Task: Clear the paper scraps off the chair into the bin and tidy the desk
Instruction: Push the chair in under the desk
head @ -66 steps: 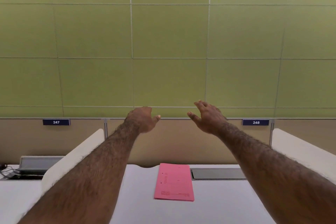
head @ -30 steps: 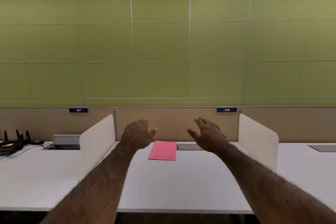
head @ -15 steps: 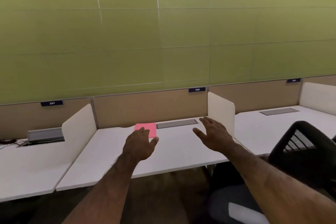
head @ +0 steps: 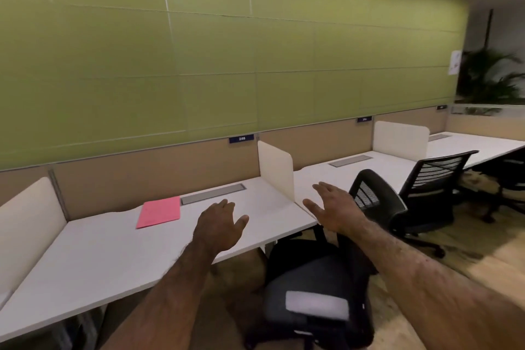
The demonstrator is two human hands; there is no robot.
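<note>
A black office chair (head: 315, 278) stands below and right of the white desk (head: 119, 253), its mesh back at the right. A white sheet of paper (head: 316, 305) lies on its grey seat. A pink folder (head: 159, 211) lies flat at the back of the desk. My left hand (head: 220, 226) hovers over the desk's front edge, fingers apart, holding nothing. My right hand (head: 335, 212) is raised above the chair, just left of its backrest, open and empty. No bin is in view.
White dividers (head: 277, 169) separate the desk bays along a green panelled wall. A second black mesh chair (head: 434, 179) stands at the neighbouring desk to the right. A potted plant (head: 491, 77) is at the far right. The floor is wood-toned.
My view has pulled back from the desk and swung right and down. The chair with the paper on its seat and the second chair have come into sight. Both hands stay open and empty.
</note>
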